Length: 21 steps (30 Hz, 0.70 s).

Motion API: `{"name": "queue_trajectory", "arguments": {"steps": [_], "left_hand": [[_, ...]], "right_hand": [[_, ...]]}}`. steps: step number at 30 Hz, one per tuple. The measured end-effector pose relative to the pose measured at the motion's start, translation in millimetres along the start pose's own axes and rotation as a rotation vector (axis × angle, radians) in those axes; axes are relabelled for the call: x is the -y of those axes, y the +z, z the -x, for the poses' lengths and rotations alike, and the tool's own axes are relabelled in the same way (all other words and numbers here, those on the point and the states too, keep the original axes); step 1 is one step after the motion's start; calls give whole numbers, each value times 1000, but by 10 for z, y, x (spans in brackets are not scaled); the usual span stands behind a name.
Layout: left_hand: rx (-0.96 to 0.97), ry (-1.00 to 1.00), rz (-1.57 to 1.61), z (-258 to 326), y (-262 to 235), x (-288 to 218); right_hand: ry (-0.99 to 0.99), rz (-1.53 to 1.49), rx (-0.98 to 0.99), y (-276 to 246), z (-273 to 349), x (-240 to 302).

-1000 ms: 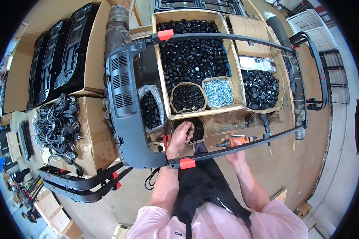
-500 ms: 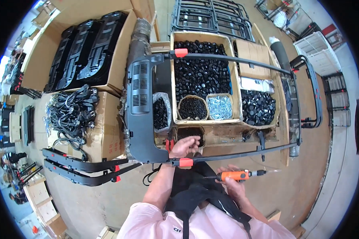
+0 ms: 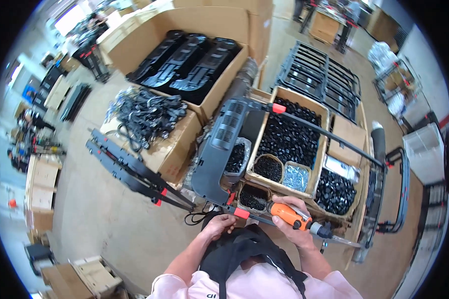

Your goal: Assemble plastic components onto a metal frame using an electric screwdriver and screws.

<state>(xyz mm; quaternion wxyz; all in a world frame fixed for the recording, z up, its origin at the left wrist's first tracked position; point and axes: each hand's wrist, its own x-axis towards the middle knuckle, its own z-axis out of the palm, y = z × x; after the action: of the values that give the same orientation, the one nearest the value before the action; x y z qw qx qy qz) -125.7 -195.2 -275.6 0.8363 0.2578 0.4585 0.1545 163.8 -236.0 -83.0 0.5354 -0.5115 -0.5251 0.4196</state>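
Observation:
My right hand (image 3: 300,231) is wrapped round an orange power screwdriver (image 3: 290,215), with a hose running from its rear end toward the right. Its nose end points left, over the near rail of a black frame close to a red clip (image 3: 242,214). My left hand (image 3: 220,226) is just below that rail, left of the clip, fingers curled together; anything between them is too small to make out. The frame's wide vented panel (image 3: 212,167) forms its left side, and a second red clip (image 3: 279,108) sits on the far rail. Below the frame stands a small bin of dark screws (image 3: 253,197).
Under the frame, a carton (image 3: 326,144) holds black caps, a tub of dark screws (image 3: 268,168) and a tub of silver screws (image 3: 296,177). More black caps (image 3: 336,192) lie to the right. At left are a cable bundle (image 3: 147,117), leaning black rails (image 3: 127,164) and boxed black panels (image 3: 204,65).
My left hand has drawn back from the small screw bin to the near rail, its fingers now curled. My right hand has raised the screwdriver to the rail. The whole view has turned leftward.

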Motion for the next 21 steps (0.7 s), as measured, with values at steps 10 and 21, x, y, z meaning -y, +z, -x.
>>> {"name": "queue_trajectory", "arguments": {"steps": [10,21], "left_hand": [[-120,192,592,652,281,-657],[100,245,867,-74,148,-1954]], "right_hand": [[-118,-179,166,445,-729,79],[-84,-21,112,1109,-1382,106]]}}
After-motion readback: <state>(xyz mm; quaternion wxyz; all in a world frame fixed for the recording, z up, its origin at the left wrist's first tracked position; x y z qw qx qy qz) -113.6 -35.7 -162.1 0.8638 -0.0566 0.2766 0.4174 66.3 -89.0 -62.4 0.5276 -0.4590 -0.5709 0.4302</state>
